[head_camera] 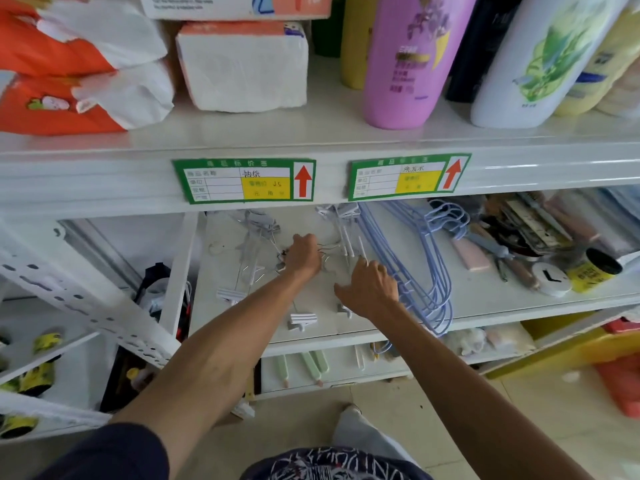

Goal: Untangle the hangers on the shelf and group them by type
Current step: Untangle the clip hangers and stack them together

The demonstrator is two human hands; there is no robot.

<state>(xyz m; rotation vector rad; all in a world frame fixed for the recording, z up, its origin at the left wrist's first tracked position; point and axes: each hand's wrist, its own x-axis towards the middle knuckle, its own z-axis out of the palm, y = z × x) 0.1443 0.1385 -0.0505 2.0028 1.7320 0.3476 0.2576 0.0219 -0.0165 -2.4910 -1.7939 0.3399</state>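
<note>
White clip hangers lie tangled on the white shelf, left of centre, with their clips spread toward the front edge. A stack of blue wire hangers lies to the right of them. My left hand is closed over the hooks in the middle of the white tangle. My right hand rests between the white hangers and the blue stack, fingers curled around a thin white hanger bar. More white clip hangers lie at the back under the upper shelf's lip.
Tools, a yellow-black can and packets crowd the shelf's right end. The upper shelf carries tissue packs and shampoo bottles, its edge bearing green price tags. A slotted white upright stands on the left. Green brushes lie below.
</note>
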